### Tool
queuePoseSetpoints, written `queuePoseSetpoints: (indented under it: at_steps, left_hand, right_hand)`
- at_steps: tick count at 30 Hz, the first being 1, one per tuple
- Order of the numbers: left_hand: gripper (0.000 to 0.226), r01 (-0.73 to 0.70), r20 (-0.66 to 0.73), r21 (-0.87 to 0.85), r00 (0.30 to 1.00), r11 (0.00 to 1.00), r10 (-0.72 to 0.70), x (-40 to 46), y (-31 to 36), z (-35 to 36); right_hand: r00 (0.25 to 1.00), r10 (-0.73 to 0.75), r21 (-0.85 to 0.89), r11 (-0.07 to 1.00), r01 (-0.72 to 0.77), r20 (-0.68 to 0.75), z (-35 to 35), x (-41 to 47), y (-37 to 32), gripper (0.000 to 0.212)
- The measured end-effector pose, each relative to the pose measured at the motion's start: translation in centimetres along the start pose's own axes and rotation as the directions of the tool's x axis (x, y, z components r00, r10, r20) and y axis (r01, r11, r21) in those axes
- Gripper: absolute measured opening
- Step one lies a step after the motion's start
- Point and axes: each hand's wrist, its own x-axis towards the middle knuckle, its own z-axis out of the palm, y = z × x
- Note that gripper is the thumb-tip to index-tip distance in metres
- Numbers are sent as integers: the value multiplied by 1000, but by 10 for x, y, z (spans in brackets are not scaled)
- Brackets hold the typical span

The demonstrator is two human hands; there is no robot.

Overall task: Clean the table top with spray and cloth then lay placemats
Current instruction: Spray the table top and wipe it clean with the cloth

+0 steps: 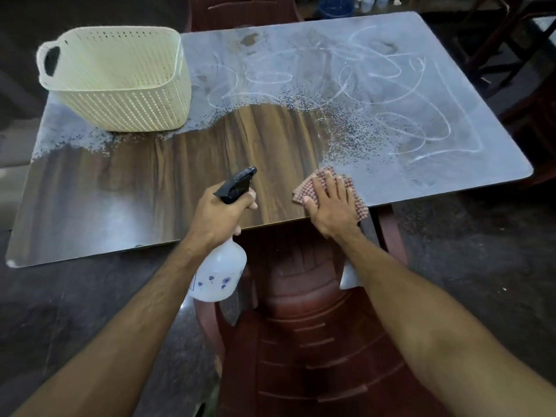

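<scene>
Here my left hand grips the sprayer; my right hand lies flat on the cloth, bench edge, five o'clock.

— What stands at the far left?

— A cream plastic basket, perforated all over, upright, with a loop handle on its left end.

— And nearer the camera?

— A dark red plastic chair, its slatted back toward the viewer. Another chair of the same colour shows at the far side.

— Anything beyond?

— A blue tub at the top edge, dim. The floor is dark and speckled.
</scene>
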Motion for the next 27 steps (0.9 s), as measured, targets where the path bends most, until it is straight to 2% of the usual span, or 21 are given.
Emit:
queuePoseSetpoints:
  at_steps: [3,6,11,14,17,21,24,27]
  left_hand:
    - [9,16,-28,-8,999,1000,-17,-4,-2,-1]
    - [10,11,-47,-1,999,1000,-11,-2,-10,-3]
    - [9,31,-22,23,999,999,-31,8,-16,5]
    - [7,24,1,-4,1000,1000,-24,15,-7,13]
    - [8,29,6,-37,1000,999,-29,23,-2,17]
    - [10,55,7,-38,998,998,-54,28,-5,19]
    - [9,64,-7,-50,998,997,-64,31,-7,20]
    - [8,74,-25,-60,997,995,-75,37,-7,23]
  right_hand:
    - [999,51,11,999,-51,2,-11,22,19,65]
    - [998,67,-24,997,-67,-6,-12,37,10,68]
    - [979,-202,-57,978,201,-4,10,-2,-24,68]
    - [965,-264,-69,962,263,-3,15,-27,-8,66]
    - [977,-212,-77,974,214,29,2,-19,31,68]
    - [999,-34,-70,997,36,19,-20,17,70,64]
    - [999,40,-23,999,-40,12,-28,53,63,66]
    - [1000,2,-41,999,-2,17,-28,82,38,69]
